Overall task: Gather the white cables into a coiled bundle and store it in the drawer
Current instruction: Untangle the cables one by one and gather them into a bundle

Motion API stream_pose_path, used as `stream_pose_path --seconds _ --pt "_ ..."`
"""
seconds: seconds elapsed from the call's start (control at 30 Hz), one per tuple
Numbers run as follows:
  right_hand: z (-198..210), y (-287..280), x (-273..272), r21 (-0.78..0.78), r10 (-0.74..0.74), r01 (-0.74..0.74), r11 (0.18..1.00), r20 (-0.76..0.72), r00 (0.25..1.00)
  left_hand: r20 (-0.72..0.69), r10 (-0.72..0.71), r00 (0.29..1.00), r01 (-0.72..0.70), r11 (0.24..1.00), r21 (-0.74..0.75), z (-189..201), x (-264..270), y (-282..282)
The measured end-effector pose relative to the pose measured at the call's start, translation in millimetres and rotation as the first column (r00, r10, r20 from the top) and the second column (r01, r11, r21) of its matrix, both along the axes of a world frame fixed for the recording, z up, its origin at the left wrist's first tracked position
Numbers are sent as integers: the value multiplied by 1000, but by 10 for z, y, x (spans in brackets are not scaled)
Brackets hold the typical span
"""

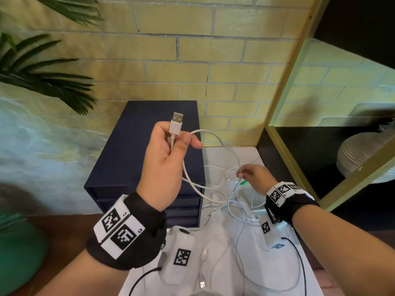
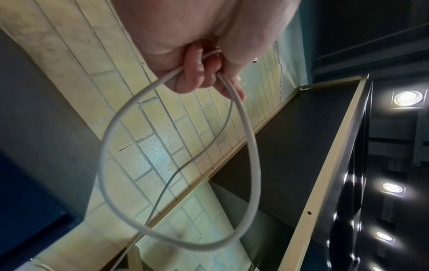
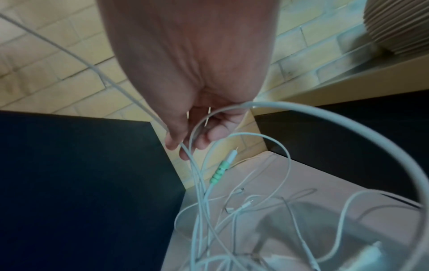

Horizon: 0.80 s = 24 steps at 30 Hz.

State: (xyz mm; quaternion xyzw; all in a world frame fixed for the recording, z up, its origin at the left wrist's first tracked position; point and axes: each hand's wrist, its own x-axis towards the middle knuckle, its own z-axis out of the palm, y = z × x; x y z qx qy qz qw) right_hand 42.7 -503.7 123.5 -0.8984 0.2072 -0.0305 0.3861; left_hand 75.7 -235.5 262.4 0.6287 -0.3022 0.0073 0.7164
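My left hand [image 1: 171, 144] is raised above the dark blue drawer unit [image 1: 136, 154] and grips a white cable [image 1: 193, 178] just below its USB plug [image 1: 176, 122], which points up. One loop of that cable [image 2: 176, 183] hangs from the curled fingers. Lower right, my right hand [image 1: 249, 174] pinches thin white cables [image 3: 196, 179] lifted from the tangle [image 1: 239, 206] on the white table [image 1: 252, 154]. A green-sleeved connector [image 3: 219, 173] dangles just under its fingertips [image 3: 173, 144].
The drawer unit's stacked drawers [image 1: 181, 212] look closed. A black shelf with a pale frame [image 1: 284, 146] stands on the right, holding a ribbed vase [image 1: 361, 154]. Plant leaves [image 1: 42, 67] reach in at left. Black leads [image 1: 299, 259] and loose USB plugs [image 1: 203, 270] lie near me.
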Motion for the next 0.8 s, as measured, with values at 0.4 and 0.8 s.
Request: stream_pose_path --seconds 0.4,0.8 --pt "621 -20 372 -326 184 -113 939 197 963 -33 41 999 -42 999 -24 -8 34 37" --pt "951 12 479 240 -74 -51 969 485 871 -40 43 998 -44 999 -11 -29 -5 42"
